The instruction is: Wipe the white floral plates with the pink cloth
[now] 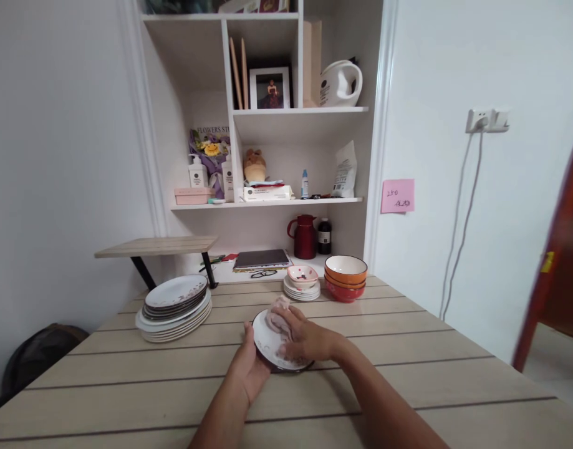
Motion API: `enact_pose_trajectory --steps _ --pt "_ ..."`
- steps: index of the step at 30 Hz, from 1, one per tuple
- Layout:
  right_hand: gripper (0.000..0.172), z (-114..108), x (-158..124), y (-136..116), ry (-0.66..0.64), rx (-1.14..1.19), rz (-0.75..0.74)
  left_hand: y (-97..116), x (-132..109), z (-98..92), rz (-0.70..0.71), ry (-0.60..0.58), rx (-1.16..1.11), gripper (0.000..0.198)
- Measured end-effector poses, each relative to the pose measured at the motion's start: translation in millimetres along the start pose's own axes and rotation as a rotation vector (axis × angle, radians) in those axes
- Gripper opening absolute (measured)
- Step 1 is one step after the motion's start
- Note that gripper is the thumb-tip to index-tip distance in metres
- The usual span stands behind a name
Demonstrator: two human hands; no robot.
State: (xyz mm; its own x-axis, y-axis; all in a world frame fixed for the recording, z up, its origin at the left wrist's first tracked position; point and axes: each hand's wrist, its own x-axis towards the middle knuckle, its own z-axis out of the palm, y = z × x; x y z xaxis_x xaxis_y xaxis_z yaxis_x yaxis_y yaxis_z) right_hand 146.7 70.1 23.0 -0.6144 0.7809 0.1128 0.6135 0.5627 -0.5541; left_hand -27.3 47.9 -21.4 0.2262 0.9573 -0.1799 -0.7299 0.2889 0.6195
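My left hand (249, 368) grips the near left rim of a small white plate (266, 342) with a dark underside, holding it tilted just above the wooden table (408, 349). My right hand (305, 340) presses a pink cloth (277, 318) against the plate's face. Both hands are at the middle of the table.
A stack of several large plates (174, 308) sits to the left. Behind are a stack of small plates with a pink bowl (302, 284) and stacked orange bowls (345, 277). White shelves (267, 199) with bottles, a red jug and a kettle fill the back wall.
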Motion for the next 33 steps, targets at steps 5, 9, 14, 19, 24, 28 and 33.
enact_pose_trajectory --steps 5,9,14,19,24,28,33 --pt "0.095 -7.1 -2.9 5.5 0.08 -0.016 0.048 1.0 -1.4 0.0 -0.034 0.026 0.033 0.062" --pt "0.06 -14.6 -0.8 3.5 0.203 -0.115 0.191 0.5 -5.2 3.9 -0.062 0.032 0.07 0.059" --pt "0.03 -11.9 -1.7 -6.8 0.212 -0.135 -0.055 0.5 -11.4 12.5 -0.058 -0.048 0.052 0.06" --pt "0.034 10.3 8.9 -18.3 0.25 -0.069 -0.17 0.3 -11.5 11.6 -0.053 -0.039 0.032 0.058" --pt "0.038 -0.4 10.8 -1.4 0.347 -0.149 0.054 -1.1 -3.4 0.8 -0.04 -0.023 0.048 0.06" --pt "0.04 -20.0 -5.4 14.9 0.155 -0.345 0.163 -1.8 0.0 -3.5 -0.025 -0.039 0.028 0.062" --pt "0.042 -5.0 -13.1 -14.2 -0.096 -0.376 -0.027 0.3 -9.3 4.5 -0.02 -0.121 -0.002 0.061"
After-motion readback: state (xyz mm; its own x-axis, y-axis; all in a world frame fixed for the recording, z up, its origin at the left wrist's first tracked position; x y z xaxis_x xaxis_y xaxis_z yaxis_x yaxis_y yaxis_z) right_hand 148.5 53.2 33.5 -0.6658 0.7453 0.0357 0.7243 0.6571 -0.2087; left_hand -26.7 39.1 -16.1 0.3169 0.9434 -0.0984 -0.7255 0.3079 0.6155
